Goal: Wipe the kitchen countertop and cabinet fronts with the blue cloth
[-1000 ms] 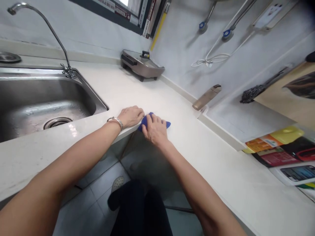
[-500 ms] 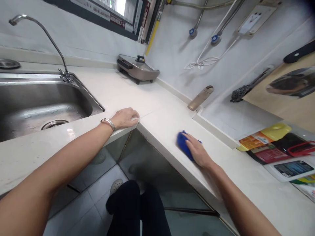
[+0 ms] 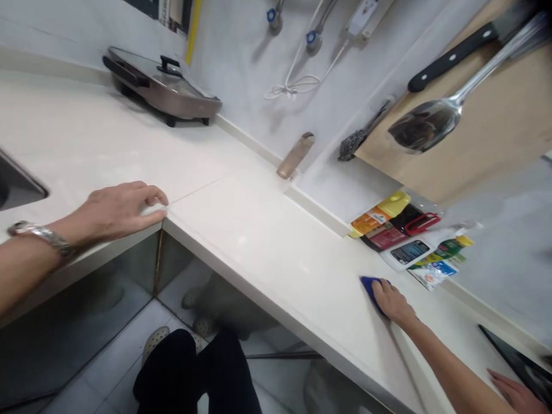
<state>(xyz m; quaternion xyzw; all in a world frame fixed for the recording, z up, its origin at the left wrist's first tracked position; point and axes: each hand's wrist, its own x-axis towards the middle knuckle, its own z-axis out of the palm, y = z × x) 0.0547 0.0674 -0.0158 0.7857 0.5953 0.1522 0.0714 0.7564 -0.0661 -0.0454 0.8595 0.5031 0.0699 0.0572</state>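
At the inner corner of the white countertop [image 3: 245, 241], my left hand [image 3: 116, 213] rests on the surface with its thumb and fingers apart, holding nothing. A silver bracelet [image 3: 43, 236] is on that wrist. Farther right, my right hand [image 3: 392, 302] presses a blue cloth [image 3: 371, 287] flat against the countertop, its fingers bent over it. Part of the cloth is hidden under the hand.
An electric pan [image 3: 168, 92] with a glass lid stands at the back left. A brown bottle [image 3: 295, 155] and several cleaning bottles [image 3: 407, 253] line the wall. A knife [image 3: 452, 57] and spatula [image 3: 425, 126] hang above. Reddish fingers [image 3: 513, 391] show beside a black panel [image 3: 513, 356].
My right hand has slid the blue cloth to the right along the countertop. The view has turned right, so the sink is mostly out of sight. My left hand stays at the corner.
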